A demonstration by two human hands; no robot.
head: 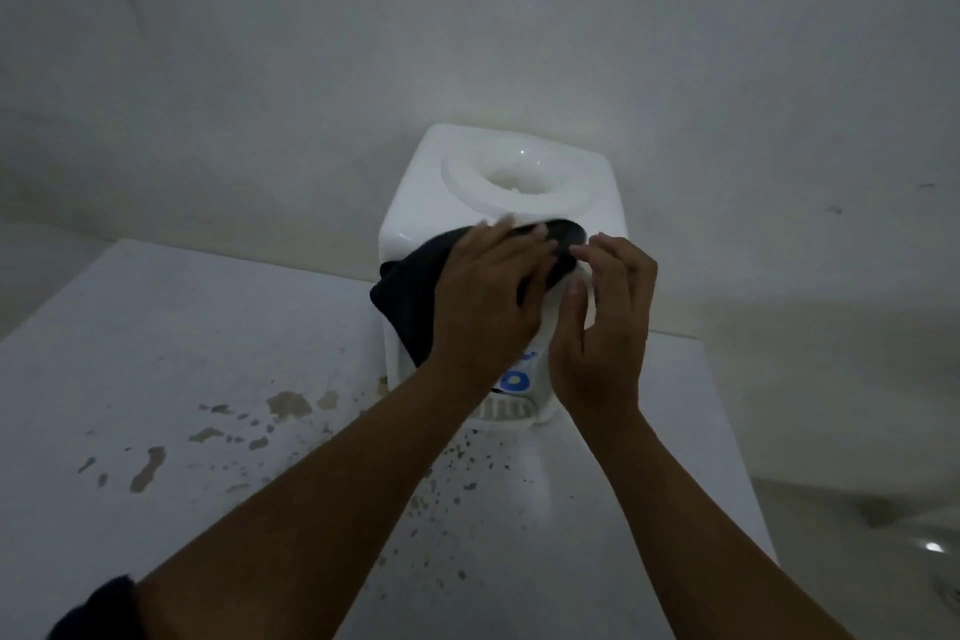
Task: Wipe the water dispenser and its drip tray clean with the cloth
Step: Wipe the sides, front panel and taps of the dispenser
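A white countertop water dispenser [431, 203] stands against the wall, its round top opening bare. A dark cloth [410, 296] is draped over its front top edge. My left hand [483, 296] lies flat on the cloth with straight fingers, pressing it to the dispenser's front. My right hand [608, 322] is beside it with curled fingers; its fingertips pinch the cloth's right end [566, 237]. The white drip tray [506, 413] shows at the dispenser's foot below my wrists, under a blue tap [514, 382].
The dispenser sits on a white counter [208, 379] with brown stains and specks left of and in front of it. The counter's right edge [727, 431] drops off to a lower floor. A plain wall stands close behind.
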